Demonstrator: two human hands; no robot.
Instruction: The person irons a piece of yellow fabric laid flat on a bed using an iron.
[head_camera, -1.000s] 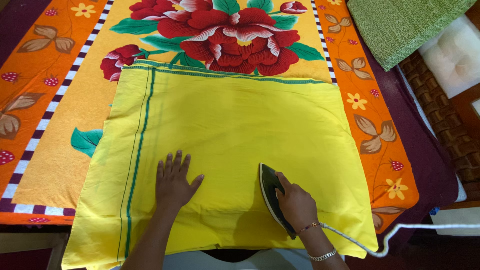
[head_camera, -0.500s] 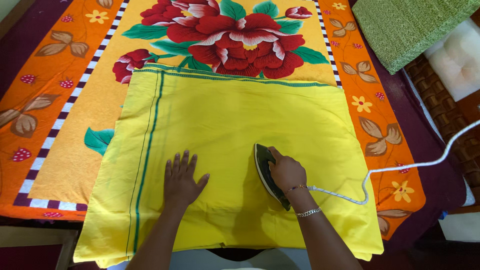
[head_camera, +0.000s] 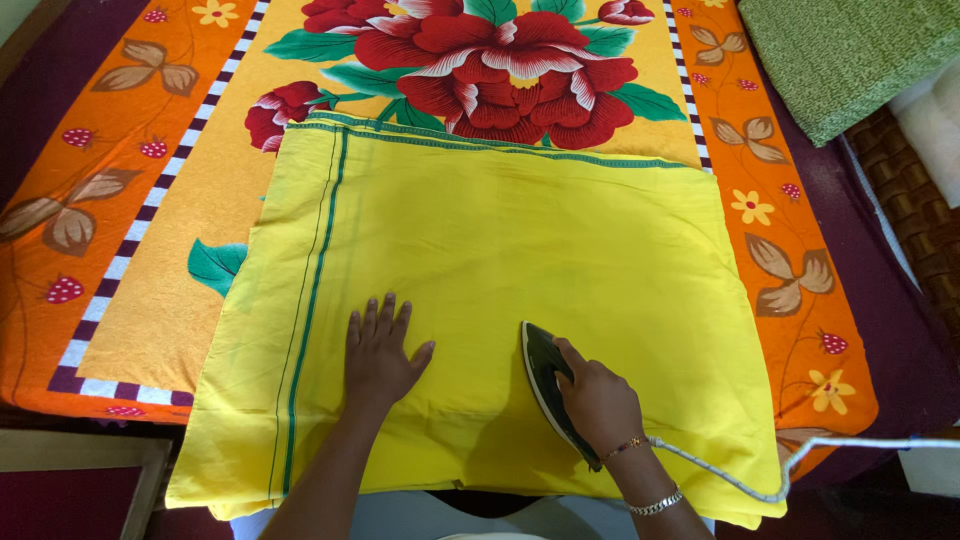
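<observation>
Iron slides back toward the near edge, right hand gripping it; left hand lies flat and released on the yellow cloth — keep it taut

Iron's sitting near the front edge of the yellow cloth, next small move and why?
Probably glide the iron away from the body, up the yellow cloth. The right hand grips it near the front hem, the left hand pins the fabric flat, and most cloth lies beyond.

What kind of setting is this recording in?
Probably a home ironing spot: a yellow cloth is spread over a floral bedsheet, the right hand grips an electric iron, and a woven cane seat stands alongside.
</observation>
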